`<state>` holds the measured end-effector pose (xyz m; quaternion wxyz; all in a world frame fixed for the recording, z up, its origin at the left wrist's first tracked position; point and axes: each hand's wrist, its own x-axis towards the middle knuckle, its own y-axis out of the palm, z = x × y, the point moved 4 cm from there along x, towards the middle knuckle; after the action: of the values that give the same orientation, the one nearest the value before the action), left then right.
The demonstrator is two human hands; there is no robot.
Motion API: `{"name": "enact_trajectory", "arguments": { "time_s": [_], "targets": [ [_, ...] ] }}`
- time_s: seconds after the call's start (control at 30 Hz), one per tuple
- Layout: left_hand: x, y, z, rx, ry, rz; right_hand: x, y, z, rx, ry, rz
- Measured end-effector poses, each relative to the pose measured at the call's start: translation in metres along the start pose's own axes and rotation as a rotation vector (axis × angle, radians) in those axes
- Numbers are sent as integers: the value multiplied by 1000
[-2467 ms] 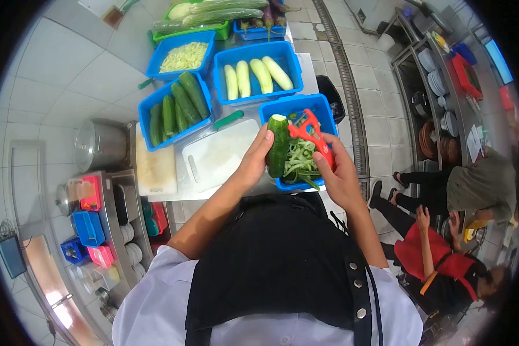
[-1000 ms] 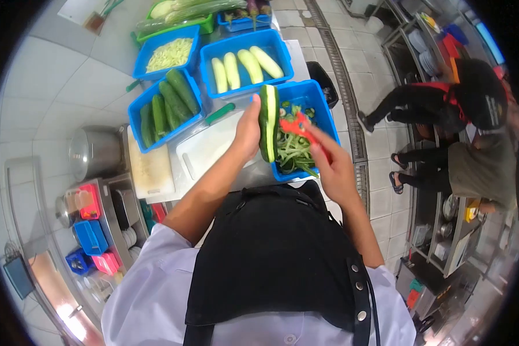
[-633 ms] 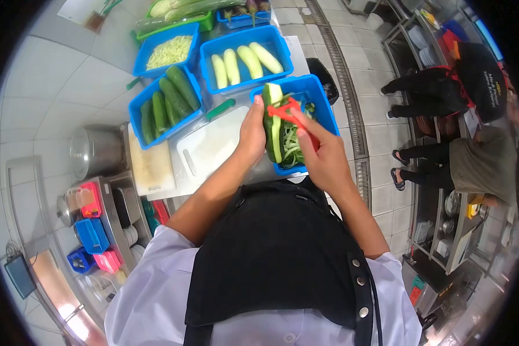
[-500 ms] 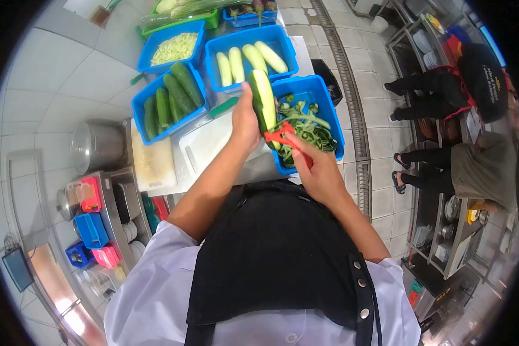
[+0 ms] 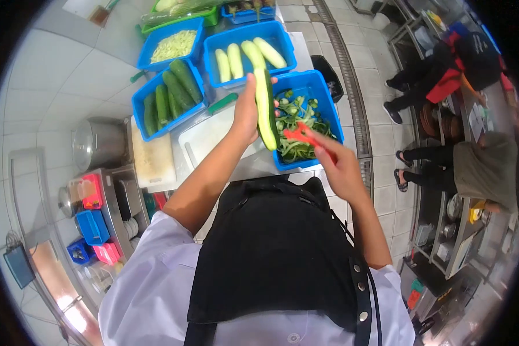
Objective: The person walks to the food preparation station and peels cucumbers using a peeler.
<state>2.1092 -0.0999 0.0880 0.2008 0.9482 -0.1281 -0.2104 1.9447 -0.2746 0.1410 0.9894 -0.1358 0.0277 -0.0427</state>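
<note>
My left hand point(image 5: 247, 112) is closed round a partly peeled cucumber point(image 5: 264, 109), held upright with pale stripes beside dark green skin. In my right hand point(image 5: 339, 167) is a red peeler point(image 5: 300, 135), a little to the right of the cucumber and apart from it. Below both lies a blue bin point(image 5: 335, 124) with green peelings point(image 5: 300, 151) and cut ends. Peeled cucumbers point(image 5: 235, 61) rest in another blue bin point(image 5: 210, 43), and unpeeled ones point(image 5: 183, 82) fill a bin to its left. A green-handled knife point(image 5: 222, 104) lies by the white cutting board point(image 5: 205, 138).
A second, stained board point(image 5: 154, 158) is at the table's left. Shredded vegetable point(image 5: 174, 46) sits in a blue bin at the back. A black bin point(image 5: 327, 78) stands on the floor to the right. Two people point(image 5: 484, 170) point(image 5: 473, 57) stand by the right-hand shelves.
The peeler has come off the cucumber's lower end and moved right. The cucumber has turned, showing a wider pale strip on its left. The person in black and red has shifted.
</note>
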Motion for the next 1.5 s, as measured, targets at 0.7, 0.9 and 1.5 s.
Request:
{"name": "enact_trajectory", "arguments": {
  "time_s": [0.7, 0.9, 1.5],
  "targets": [
    [0, -1, 9, -81, 100, -6, -5, 31, 8, -209, 117, 76],
    [24, -21, 4, -280, 67, -15, -33, 27, -44, -291, 83, 123],
    [15, -16, 1, -213, 48, -42, -32, 13, -18, -367, 74, 73]
  ]
}}
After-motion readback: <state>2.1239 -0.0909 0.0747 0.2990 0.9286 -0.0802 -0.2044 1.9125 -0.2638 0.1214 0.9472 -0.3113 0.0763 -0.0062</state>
